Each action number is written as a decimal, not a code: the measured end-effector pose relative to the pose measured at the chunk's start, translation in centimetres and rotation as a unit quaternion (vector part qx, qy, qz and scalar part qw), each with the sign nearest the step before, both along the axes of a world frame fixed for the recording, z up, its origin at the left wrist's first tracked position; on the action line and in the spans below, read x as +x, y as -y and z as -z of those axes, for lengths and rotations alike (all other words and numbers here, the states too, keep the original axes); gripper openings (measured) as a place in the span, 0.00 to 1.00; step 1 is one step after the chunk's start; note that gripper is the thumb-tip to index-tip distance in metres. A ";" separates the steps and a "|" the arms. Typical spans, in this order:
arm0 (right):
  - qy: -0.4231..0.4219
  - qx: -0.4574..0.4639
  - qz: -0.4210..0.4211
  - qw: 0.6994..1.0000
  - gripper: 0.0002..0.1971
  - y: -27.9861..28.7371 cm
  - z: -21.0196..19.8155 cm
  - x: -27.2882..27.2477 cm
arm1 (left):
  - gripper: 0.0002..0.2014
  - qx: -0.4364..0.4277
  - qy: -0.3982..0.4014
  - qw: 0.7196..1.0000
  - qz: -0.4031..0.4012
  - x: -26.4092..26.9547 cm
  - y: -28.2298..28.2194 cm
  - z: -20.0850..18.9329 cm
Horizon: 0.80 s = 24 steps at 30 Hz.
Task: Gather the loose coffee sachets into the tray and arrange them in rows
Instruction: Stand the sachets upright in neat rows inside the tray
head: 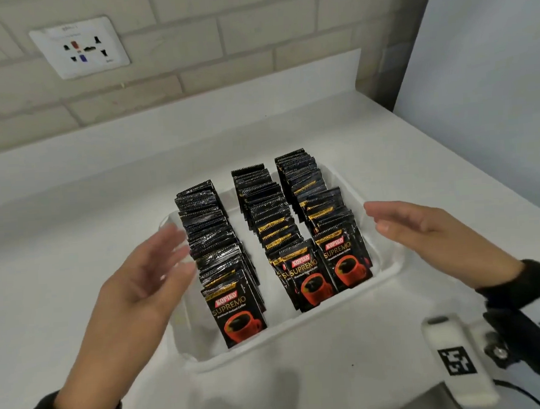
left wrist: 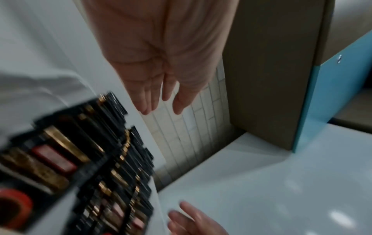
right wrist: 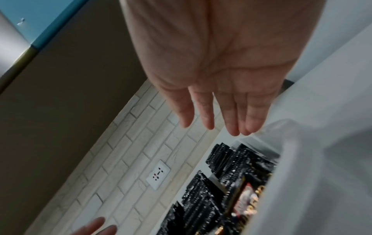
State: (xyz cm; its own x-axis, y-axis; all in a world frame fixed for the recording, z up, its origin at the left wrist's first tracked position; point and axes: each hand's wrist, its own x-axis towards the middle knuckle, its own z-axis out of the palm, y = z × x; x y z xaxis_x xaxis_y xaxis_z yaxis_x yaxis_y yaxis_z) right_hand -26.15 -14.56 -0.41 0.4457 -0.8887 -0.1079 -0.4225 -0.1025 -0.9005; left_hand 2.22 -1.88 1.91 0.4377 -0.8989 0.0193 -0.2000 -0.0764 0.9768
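Left hand (head: 146, 275) fingers motion-blurred; sachets (left wrist: 84, 167) smeared, print perhaps unreadable.

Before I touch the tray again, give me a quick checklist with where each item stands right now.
1. Left hand free: ok, fingers straight, holding nothing.
2. Right hand free: ok, open beside the tray.
3. Sachets in rows: ok, three rows; the left row, middle row and right row stand in the tray.
4. Loose sachets left on the counter: ok, none in view.
5. Rows even: not ok, tops stand at uneven heights.
6. Hands touching tray: cannot tell.
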 end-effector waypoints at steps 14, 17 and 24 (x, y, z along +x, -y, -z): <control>-0.200 -0.067 -0.214 0.954 0.07 5.2 -3.8 1.8 | 0.08 0.190 0.165 0.933 0.257 -10.8 5.5 0.5; -0.109 0.120 -0.174 0.971 0.06 5.5 -3.3 0.8 | 0.07 0.239 0.076 0.941 0.226 -11.7 6.5 0.5; 0.047 0.340 -0.146 0.928 0.16 5.2 -2.1 0.4 | 0.07 0.281 0.004 0.944 0.176 -14.2 7.7 1.2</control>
State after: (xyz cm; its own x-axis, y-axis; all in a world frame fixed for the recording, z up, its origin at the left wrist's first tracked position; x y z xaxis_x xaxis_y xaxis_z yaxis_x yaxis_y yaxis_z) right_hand -25.79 -19.75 1.68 0.6929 -0.4689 -0.5477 -0.3832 0.4041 -0.8306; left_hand -11.97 -9.55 0.68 0.1129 -0.8582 -0.5008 -0.3172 -0.5088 0.8003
